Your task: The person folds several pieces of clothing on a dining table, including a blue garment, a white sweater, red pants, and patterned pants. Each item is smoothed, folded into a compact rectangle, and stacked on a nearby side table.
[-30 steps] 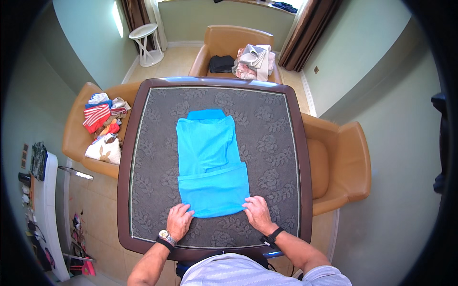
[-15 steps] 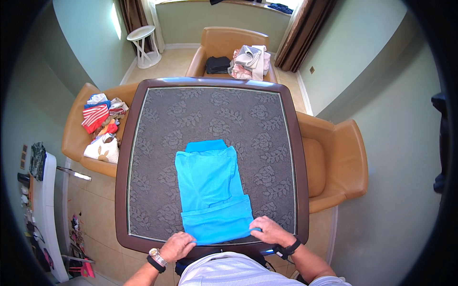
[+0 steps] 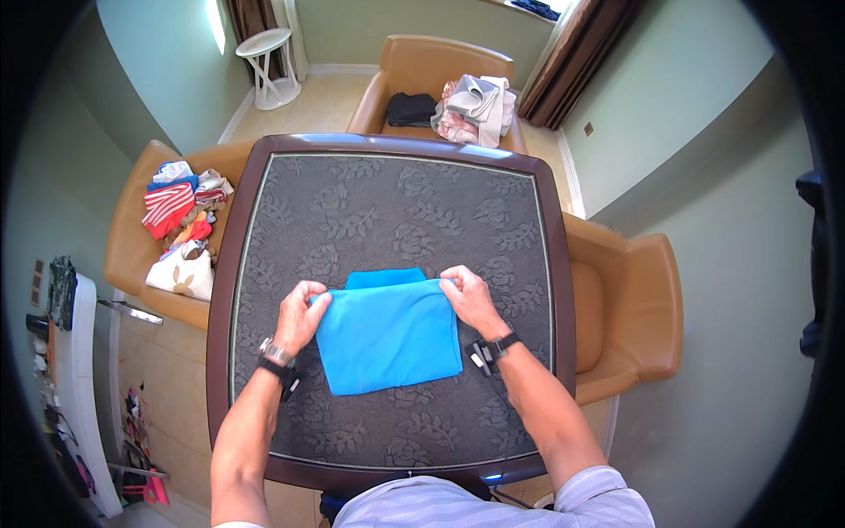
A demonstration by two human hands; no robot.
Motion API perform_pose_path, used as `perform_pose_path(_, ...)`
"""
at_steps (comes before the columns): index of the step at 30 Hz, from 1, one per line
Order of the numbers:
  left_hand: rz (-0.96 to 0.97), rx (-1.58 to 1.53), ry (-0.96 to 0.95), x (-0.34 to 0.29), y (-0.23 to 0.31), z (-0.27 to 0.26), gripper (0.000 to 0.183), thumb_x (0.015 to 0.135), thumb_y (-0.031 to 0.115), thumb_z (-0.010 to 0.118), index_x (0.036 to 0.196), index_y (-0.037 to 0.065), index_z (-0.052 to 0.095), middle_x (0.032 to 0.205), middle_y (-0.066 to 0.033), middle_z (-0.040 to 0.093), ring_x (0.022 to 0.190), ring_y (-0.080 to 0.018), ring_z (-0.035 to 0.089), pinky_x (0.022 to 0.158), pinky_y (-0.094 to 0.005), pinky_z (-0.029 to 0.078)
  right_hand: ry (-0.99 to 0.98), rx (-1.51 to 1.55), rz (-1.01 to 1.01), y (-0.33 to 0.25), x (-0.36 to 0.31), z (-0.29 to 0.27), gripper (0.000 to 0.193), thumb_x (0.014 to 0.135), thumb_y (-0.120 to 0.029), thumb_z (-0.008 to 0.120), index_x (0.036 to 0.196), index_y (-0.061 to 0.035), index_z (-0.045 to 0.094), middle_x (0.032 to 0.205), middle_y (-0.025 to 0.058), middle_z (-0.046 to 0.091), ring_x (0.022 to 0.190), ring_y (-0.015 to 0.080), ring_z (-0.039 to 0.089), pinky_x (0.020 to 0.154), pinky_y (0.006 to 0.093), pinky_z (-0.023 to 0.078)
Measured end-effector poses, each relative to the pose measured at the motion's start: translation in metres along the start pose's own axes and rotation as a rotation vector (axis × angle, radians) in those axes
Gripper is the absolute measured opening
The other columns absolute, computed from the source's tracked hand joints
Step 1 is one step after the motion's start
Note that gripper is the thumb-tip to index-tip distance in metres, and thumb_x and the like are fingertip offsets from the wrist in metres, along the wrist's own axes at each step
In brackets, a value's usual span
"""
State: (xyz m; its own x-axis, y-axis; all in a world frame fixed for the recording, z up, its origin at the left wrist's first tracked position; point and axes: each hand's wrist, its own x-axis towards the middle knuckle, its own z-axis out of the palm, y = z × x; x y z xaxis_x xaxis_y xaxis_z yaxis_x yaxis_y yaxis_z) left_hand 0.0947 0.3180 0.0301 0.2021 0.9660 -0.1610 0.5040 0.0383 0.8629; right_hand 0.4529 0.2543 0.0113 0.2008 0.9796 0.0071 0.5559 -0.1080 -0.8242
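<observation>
A bright blue garment [image 3: 387,339], folded over on itself, lies on the dark patterned tabletop [image 3: 405,202]. Its exact kind cannot be told from this folded shape. My left hand [image 3: 302,310] pinches the far left corner of the top layer between thumb and fingers. At the far right corner, my right hand [image 3: 466,295] grips the same edge, so the fabric is stretched between both hands. Beyond that edge a darker blue strip [image 3: 385,278] of the garment sticks out. Whatever layers lie under the top one are hidden.
A tan armchair [image 3: 128,238] at the left holds a heap of mixed clothes [image 3: 180,211]. On the far armchair [image 3: 444,57] are a black folded cloth [image 3: 411,109] and pale clothes [image 3: 475,107]. Another armchair [image 3: 647,308] stands at the right. The table has a raised wooden rim [image 3: 565,308].
Both hands have carried the garment's near edge away from me, folding it over toward the far end. The blue bundle is now shorter. The view has shifted slightly.
</observation>
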Motion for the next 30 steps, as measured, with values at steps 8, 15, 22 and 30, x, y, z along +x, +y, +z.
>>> perform_pose_path(8, 0.535, 0.574, 0.242, -0.047, -0.007, 0.036, 0.052, 0.09, 0.015, 0.077, 0.137, 0.002, 0.058, 0.141, -0.0257, 0.058, 0.135, -0.045, 0.054, 0.115, -0.0568, 0.043, 0.195, -0.416, -0.356, -0.007, -0.044, 0.032, 0.037, 0.091, -0.01, 0.07, 0.126, -0.0029, 0.064, 0.132, 0.0198, 0.063, 0.127, 0.0409, 0.057, 0.11, 0.0518, 0.044)
perform_pose_path(15, 0.626, 0.661, -0.129, -0.066, -0.004, 0.088, 0.072, 0.086, 0.028, 0.082, 0.147, 0.002, 0.055, 0.159, -0.0274, 0.045, 0.152, -0.0458, 0.038, 0.126, -0.0646, 0.024, -0.068, -0.433, -0.441, -0.027, -0.064, 0.087, 0.054, 0.096, -0.02, 0.069, 0.146, -0.0055, 0.057, 0.156, 0.019, 0.051, 0.152, 0.0404, 0.04, 0.124, 0.0572, 0.031)
perform_pose_path(22, 0.508, 0.738, -0.061, -0.023, -0.038, 0.07, 0.087, 0.091, 0.05, 0.075, 0.155, -0.002, 0.046, 0.167, -0.028, 0.035, 0.159, -0.0436, 0.028, 0.128, -0.0657, 0.016, -0.029, -0.53, -0.377, 0.013, -0.046, 0.082, 0.068, 0.095, -0.027, 0.074, 0.153, -0.0018, 0.05, 0.163, 0.022, 0.042, 0.156, 0.0419, 0.032, 0.127, 0.0563, 0.025)
perform_pose_path(30, 0.514, 0.798, 0.016, -0.05, -0.01, 0.06, 0.082, 0.092, 0.041, 0.075, 0.152, -0.007, 0.047, 0.164, -0.0318, 0.037, 0.156, -0.0462, 0.03, 0.127, -0.0673, 0.017, 0.091, -0.608, -0.278, 0.006, -0.057, 0.061, 0.065, 0.096, -0.023, 0.071, 0.152, 0.0009, 0.048, 0.162, 0.0241, 0.042, 0.156, 0.0452, 0.031, 0.125, 0.0633, 0.025)
